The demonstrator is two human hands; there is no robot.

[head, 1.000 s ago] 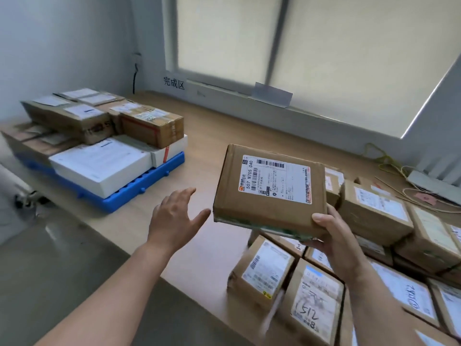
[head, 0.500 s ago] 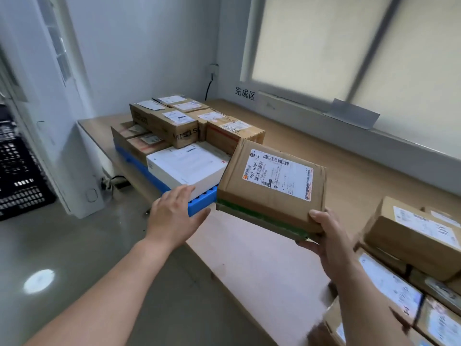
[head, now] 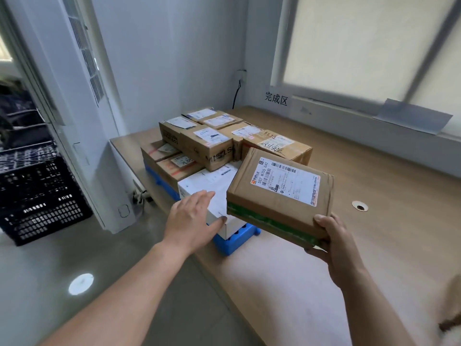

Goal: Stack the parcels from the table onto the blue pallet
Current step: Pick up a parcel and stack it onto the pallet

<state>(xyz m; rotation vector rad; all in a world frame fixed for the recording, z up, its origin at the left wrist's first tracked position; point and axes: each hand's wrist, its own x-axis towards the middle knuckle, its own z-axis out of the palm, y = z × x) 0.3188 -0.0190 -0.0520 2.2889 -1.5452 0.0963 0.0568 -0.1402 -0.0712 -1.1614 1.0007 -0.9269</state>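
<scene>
My right hand (head: 334, 242) grips the near right corner of a flat brown parcel (head: 279, 193) with a white shipping label and green tape along its front edge. The parcel hangs tilted in the air, just right of the blue pallet (head: 233, 239). On the pallet lie several brown parcels (head: 209, 146) and a white box (head: 209, 186) at the near corner. My left hand (head: 193, 219) is flat with straight fingers over the white box's near edge; whether it touches is unclear.
The wooden table (head: 374, 245) runs along the window wall, with a small cable hole (head: 360, 206) to the right. A black plastic crate (head: 37, 198) stands on the floor at left, beside a white floor-standing unit (head: 74, 121). A parcel's blurred edge (head: 451, 303) shows at the far right.
The view has swung left and closer to the pallet. My right hand has carried the parcel up to the pallet's near corner. My left hand has reached forward over the white box.
</scene>
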